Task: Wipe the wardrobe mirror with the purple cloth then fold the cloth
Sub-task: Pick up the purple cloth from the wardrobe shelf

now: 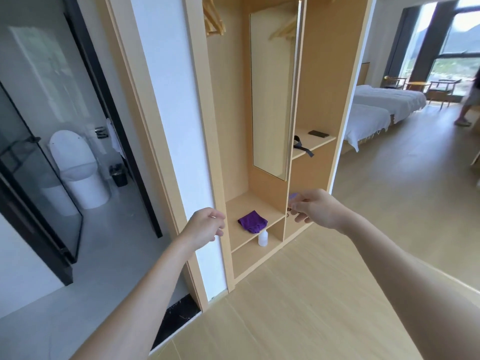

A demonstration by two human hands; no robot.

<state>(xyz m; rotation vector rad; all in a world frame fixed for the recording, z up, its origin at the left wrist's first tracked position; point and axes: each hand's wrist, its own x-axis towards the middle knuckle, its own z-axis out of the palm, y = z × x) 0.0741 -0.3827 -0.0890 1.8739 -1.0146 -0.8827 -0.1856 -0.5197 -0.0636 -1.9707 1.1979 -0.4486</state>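
1. The purple cloth (252,221) lies bunched on the low shelf (235,211) of the open wardrobe (327,74), toward the shelf's front edge. Neither hand touches it, so by my reading you are at the very start: the cloth is not yet picked up and the wiping has not begun.
2. Your left hand (205,227) hangs in front of the white wall panel (176,100), left of the shelf, fingers loosely curled and holding nothing.
3. Your right hand (311,209) is out in front of the upright divider, right of the cloth. Something small and pale purple shows at its fingertips, but it is blurred; I cannot tell whether the fingers pinch it or are simply relaxed.
4. The next move calls for reaching down and in to the shelf and closing the fingers over the bunched cloth, then lifting it up to the mirror (271,94), which stands tall on the back panel directly above.
5. Mind the small white bottle (262,238) in the cubby just below the shelf's front edge, close under the cloth.
6. The compartment is narrow, walled by the side panel on the left and the divider on the right, so wiping strokes will likely run best up and down. Wooden hangers (213,19) hang above on the left.
7. Behind you the wood floor (298,307) gives open room to step.
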